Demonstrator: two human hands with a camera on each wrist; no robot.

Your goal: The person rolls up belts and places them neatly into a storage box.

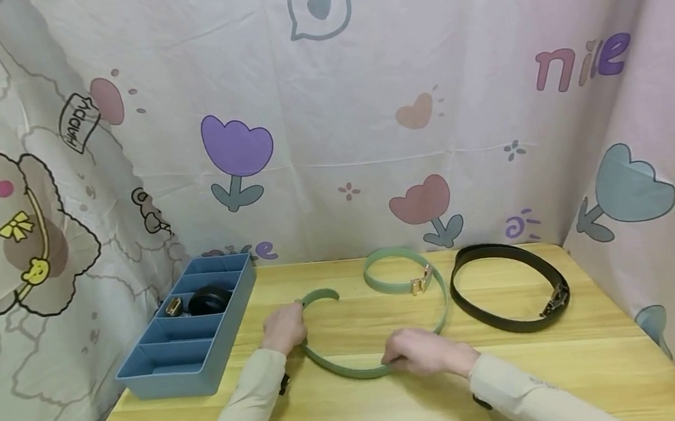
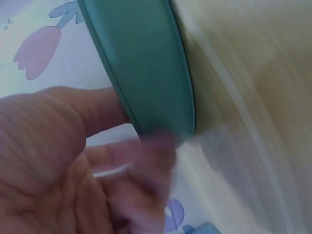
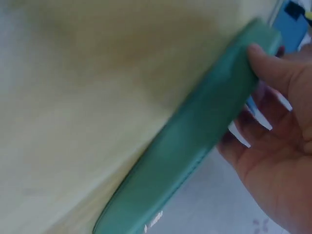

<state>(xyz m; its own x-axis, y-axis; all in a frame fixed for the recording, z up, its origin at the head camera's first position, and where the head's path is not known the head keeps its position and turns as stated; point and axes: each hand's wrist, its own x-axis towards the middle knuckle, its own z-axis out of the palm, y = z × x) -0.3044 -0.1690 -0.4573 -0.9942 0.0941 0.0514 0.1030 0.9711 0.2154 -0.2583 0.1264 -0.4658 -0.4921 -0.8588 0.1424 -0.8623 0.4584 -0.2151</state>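
And here's the green belt (image 1: 351,374), smooth-faced with a fine line along its edges, sweeping in a wide curve across the wooden table (image 1: 334,416)! My left hand (image 1: 284,327) is clamped on it near the curled free end; my right hand (image 1: 417,352) pinches the strap further along, thumb on one face, fingers behind. Beyond, it loops round to a gold-coloured buckle (image 1: 417,286) (quite the shine). A black belt (image 1: 525,325) lies coiled to the right, a blue box (image 1: 219,350) to the left.
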